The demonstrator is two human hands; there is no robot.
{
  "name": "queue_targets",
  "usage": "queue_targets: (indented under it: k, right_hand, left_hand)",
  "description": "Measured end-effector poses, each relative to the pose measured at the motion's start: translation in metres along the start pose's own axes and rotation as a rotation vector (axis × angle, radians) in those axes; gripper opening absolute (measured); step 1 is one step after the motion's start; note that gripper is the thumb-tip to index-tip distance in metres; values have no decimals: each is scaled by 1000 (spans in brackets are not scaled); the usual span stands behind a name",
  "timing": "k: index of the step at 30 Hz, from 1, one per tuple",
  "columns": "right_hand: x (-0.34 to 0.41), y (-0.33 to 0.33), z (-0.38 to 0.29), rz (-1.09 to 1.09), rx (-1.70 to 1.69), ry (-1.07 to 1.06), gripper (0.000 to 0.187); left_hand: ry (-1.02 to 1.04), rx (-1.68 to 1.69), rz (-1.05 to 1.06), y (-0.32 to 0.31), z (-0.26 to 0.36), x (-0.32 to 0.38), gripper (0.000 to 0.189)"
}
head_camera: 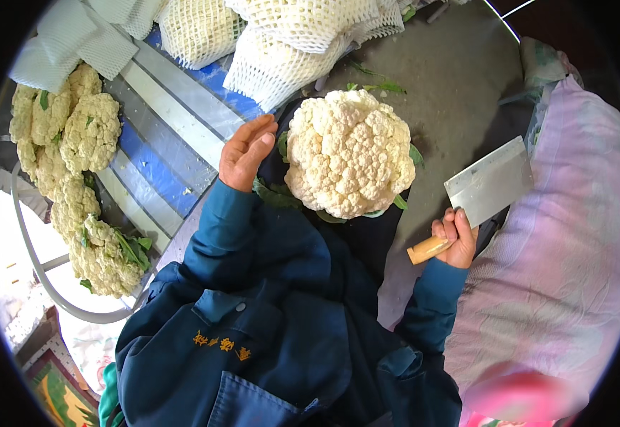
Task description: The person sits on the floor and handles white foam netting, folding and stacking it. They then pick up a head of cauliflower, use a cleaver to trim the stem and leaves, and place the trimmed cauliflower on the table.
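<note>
A large cauliflower head [350,155] with a few green leaves under it rests on my lap, curd side up. My left hand [248,153] is beside it on the left, fingers raised and apart from the thumb, holding nothing. In my right hand [458,239] is a cleaver [488,181], gripped by its wooden handle near the blade. The broad metal blade points up and to the right, away from the cauliflower. The underside and stem of the cauliflower are hidden.
Several cauliflowers [91,133] lie at left on a striped plastic sheet [166,107]. Cauliflowers in white foam netting [288,64] stand at the top, near flat foam net sleeves [69,42]. A pink cloth-covered bulk [544,256] is at right. Leaf scraps [387,85] litter the grey floor [448,80].
</note>
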State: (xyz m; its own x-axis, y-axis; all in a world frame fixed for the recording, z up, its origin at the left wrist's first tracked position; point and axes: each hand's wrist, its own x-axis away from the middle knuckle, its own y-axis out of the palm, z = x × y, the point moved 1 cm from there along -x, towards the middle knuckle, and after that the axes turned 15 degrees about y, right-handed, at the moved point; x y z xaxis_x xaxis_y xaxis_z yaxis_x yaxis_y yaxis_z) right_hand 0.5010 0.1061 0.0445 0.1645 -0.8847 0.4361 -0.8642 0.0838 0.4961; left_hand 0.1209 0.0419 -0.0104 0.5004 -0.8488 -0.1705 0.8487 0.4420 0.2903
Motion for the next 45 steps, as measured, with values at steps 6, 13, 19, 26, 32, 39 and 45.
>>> queue_targets:
  k: [6,13,19,26,32,39,45]
  right_hand:
    - [-6,6,6,-26,-26,38,20]
    - [-2,22,10,-65,5,21,21]
    - [4,38,4,-133,79,-22,20]
    - [35,86,10,-129,210,-16,15]
    - [52,124,34,-174,370,120,12]
    - [46,141,49,-180,624,152,16]
    - [44,147,54,-152,713,126,18]
  left_hand:
    - [242,-17,143,-7,18,-3,16]
    - [28,-24,24,-6,12,4,33]
    - [-42,-237,-169,9,-6,35,94]
    - [169,-578,-190,10,18,52,74]
    - [314,-422,-138,21,30,79,14]
    - [-192,14,-288,30,31,88,13]
    - [-318,-96,-519,29,20,86,22]
